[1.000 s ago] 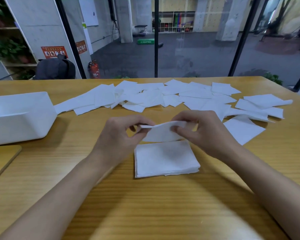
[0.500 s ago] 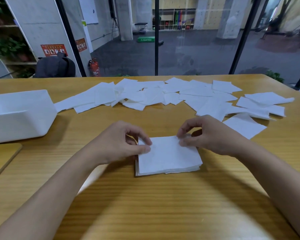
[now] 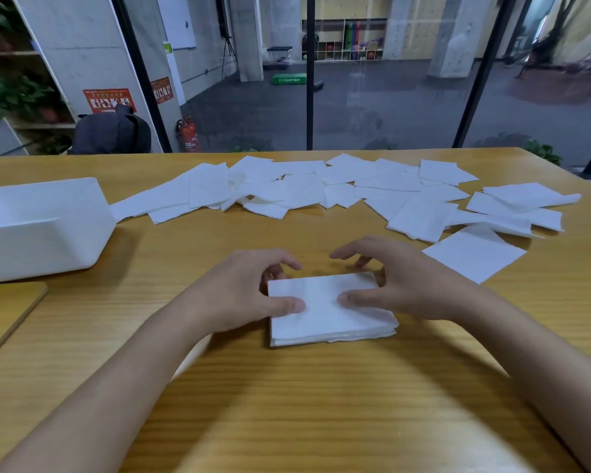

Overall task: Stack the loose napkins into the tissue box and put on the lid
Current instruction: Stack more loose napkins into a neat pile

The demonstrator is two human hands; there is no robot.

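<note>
Left hand [image 3: 239,295] is on the stack of napkins [image 3: 331,319] at centre frame, thumb flat on the top sheet, fingers curled round the far-left corner, gripping it; the fingertips are hidden behind the knuckles. Right hand [image 3: 413,285] lays its thumb on the top sheet too; its fingers hang loose and spread past the stack's far edge, blurred, grasping nothing I can make out. Both forearms run off the bottom corners. Right of that hand, 1 single napkin [image 3: 475,254] lies flat; beyond it, loose napkins [image 3: 287,189] overlap across the far side of the table [image 3: 321,404], too tangled to count. At the left edge sits the white tissue box [image 3: 41,227], cut off, its opening hard to make out; below it the wooden lid [image 3: 7,315], only a corner in shot. In the upper left, behind glass, are a dark backpack [image 3: 113,131] and a red fire extinguisher [image 3: 188,133].
</note>
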